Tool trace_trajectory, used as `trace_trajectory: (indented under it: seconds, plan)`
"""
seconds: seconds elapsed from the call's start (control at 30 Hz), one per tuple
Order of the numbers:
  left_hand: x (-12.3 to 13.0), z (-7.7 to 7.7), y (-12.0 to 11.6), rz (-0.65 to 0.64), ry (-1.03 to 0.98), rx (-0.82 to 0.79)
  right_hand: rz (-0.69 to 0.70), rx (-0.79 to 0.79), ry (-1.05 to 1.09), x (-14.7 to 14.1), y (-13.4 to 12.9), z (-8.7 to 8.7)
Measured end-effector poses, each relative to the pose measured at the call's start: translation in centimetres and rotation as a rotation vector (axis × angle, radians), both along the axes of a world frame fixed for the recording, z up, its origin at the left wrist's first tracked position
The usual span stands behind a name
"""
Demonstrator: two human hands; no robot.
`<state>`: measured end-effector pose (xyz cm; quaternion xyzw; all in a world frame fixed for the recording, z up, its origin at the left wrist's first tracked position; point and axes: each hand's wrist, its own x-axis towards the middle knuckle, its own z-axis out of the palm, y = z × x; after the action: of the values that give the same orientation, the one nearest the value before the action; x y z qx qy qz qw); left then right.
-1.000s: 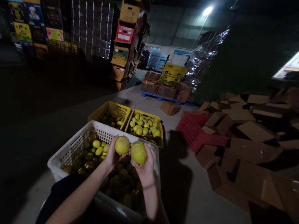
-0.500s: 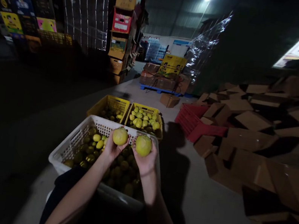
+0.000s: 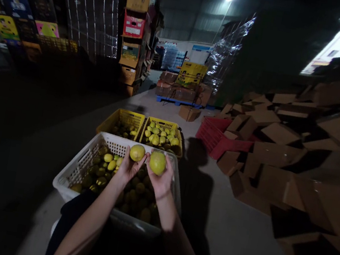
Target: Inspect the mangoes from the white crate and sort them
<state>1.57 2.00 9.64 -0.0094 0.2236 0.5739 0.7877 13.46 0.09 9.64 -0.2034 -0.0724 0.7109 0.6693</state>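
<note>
My left hand point(image 3: 128, 169) holds a round yellow-green fruit point(image 3: 137, 153) above a white crate point(image 3: 73, 170). Close beside it, my right hand point(image 3: 161, 181) grips another, greener fruit point(image 3: 157, 163). Both fruits are raised over the crate's far part, a small gap between them. Inside the white crate lie several yellow and green fruits point(image 3: 108, 158), many of them in shadow under my forearms.
Two yellow crates with fruit, one at left point(image 3: 120, 115) and one at right point(image 3: 162, 123), stand behind the white crate. A red crate point(image 3: 217, 137) and heaped cardboard boxes point(image 3: 278, 154) lie right. Stacked boxes point(image 3: 134, 23) and a loaded blue pallet point(image 3: 177, 101) stand farther back.
The fruit in my right hand has moved slightly left and up, and is turned differently. Both hands still hold their fruits. The whole view has shifted a little.
</note>
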Motion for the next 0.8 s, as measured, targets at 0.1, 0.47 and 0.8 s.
trace_trajectory:
  seconds: [0.1,0.47,0.8]
  plan:
    - [-0.4,0.0,-0.4,-0.055,-0.007,-0.03,0.089,0.065,-0.021,0.2,-0.3,0.0]
    - [-0.3,-0.2,-1.1,0.101,-0.078,0.016,0.002,0.003,0.079,-0.3,-0.1,-0.7]
    - [-0.3,-1.0,0.0,0.183,-0.005,-0.071,0.024,0.027,0.043,-0.6,0.5,-1.4]
